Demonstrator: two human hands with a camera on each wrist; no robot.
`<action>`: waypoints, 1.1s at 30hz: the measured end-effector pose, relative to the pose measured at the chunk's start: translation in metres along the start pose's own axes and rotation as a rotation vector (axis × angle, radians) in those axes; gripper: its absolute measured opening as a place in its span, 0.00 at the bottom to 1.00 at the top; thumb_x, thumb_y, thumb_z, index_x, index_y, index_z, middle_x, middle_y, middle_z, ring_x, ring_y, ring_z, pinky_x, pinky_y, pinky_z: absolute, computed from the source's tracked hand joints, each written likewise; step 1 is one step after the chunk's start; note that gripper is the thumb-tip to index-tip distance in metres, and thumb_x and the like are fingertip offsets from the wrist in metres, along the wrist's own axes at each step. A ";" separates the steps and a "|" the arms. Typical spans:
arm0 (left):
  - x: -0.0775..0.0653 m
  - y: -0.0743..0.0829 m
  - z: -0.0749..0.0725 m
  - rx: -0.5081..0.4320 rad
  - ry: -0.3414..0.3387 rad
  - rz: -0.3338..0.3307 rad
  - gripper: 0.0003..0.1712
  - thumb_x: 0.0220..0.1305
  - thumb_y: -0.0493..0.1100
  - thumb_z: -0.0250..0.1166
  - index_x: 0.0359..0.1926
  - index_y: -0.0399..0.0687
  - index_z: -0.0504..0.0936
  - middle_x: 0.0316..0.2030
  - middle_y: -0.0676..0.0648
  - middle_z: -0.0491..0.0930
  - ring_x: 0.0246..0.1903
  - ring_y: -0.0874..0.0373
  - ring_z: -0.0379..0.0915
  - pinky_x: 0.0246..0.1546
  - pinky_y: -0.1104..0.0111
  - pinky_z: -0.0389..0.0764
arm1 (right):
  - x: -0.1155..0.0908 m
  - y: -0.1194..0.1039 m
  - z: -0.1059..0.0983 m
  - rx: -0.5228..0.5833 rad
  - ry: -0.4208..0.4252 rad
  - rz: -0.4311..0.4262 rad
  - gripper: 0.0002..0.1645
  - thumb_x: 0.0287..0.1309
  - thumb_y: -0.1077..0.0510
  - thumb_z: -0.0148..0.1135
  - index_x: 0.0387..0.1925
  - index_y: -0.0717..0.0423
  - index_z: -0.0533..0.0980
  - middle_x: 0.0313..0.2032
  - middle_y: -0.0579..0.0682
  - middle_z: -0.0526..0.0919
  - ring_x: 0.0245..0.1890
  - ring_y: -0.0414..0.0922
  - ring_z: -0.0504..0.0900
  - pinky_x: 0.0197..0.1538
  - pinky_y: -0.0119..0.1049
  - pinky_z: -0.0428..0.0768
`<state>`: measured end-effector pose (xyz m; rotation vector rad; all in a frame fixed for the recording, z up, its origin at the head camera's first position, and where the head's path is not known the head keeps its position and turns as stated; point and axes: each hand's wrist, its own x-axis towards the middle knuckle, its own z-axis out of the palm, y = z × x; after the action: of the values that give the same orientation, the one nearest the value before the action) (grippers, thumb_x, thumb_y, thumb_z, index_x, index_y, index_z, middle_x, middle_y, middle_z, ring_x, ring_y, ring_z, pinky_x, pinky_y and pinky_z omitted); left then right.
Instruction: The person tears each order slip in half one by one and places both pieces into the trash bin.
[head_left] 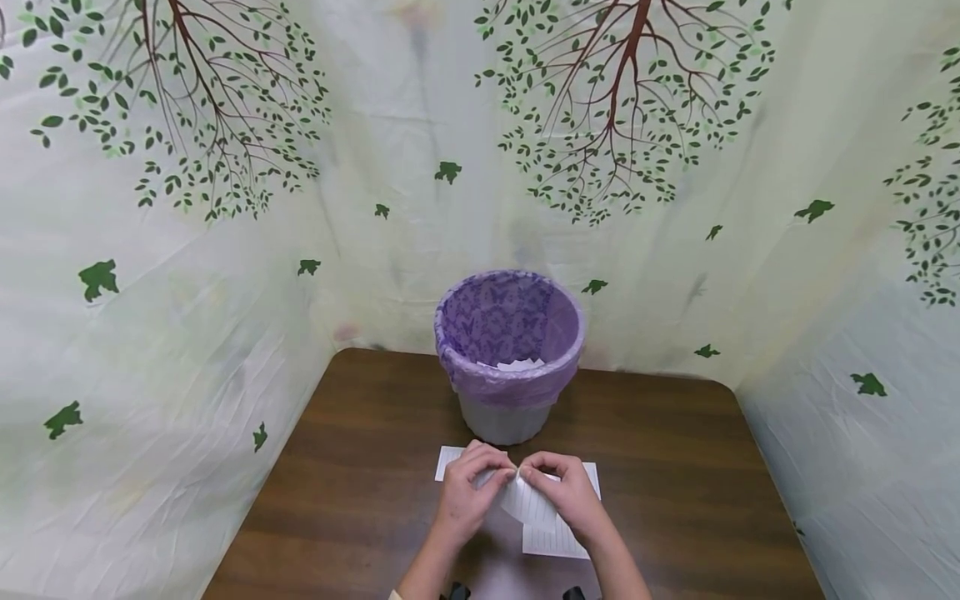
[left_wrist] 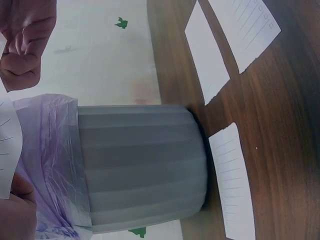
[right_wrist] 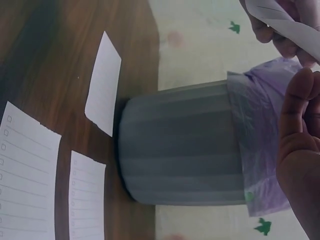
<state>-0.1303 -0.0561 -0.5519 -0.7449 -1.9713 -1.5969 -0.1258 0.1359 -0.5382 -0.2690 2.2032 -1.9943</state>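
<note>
"Head view: how do the fingers sit?"

"Left hand (head_left: 465, 493) and right hand (head_left: 572, 496) each pinch the lined paper (head_left: 531, 505) by its far edge, nearer than the bin (head_left: 504, 423). I judge it light, limp and easily torn, best held close to that edge."

"Room to move?"

"I see table (head_left: 337, 500) stretching left and right; loose slips (head_left: 557, 544) lie beneath, the bin near the far edge."

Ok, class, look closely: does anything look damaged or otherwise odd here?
Yes. The lined paper pieces on the table by the bin have ragged, torn-looking edges. The trees printed on the backdrop also look upside down: trunks at the top, branches spreading downward.
</note>
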 end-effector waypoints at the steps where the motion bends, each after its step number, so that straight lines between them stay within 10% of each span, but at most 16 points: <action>1: 0.000 0.000 0.000 -0.005 0.001 0.004 0.09 0.58 0.29 0.77 0.36 0.45 0.90 0.32 0.45 0.89 0.40 0.54 0.81 0.48 0.73 0.79 | 0.000 0.000 0.000 0.020 -0.006 0.014 0.12 0.68 0.59 0.67 0.42 0.68 0.85 0.35 0.38 0.87 0.37 0.35 0.81 0.41 0.27 0.78; 33: 0.000 0.006 0.002 -0.065 -0.045 -0.028 0.07 0.58 0.28 0.76 0.36 0.42 0.90 0.31 0.46 0.89 0.37 0.53 0.81 0.50 0.71 0.77 | 0.002 0.013 -0.013 0.042 0.048 0.114 0.15 0.70 0.60 0.68 0.45 0.72 0.83 0.34 0.42 0.86 0.32 0.35 0.79 0.36 0.26 0.76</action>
<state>-0.1263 -0.0534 -0.5481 -0.7879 -1.9782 -1.6817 -0.1313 0.1488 -0.5497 -0.0885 2.1500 -2.0033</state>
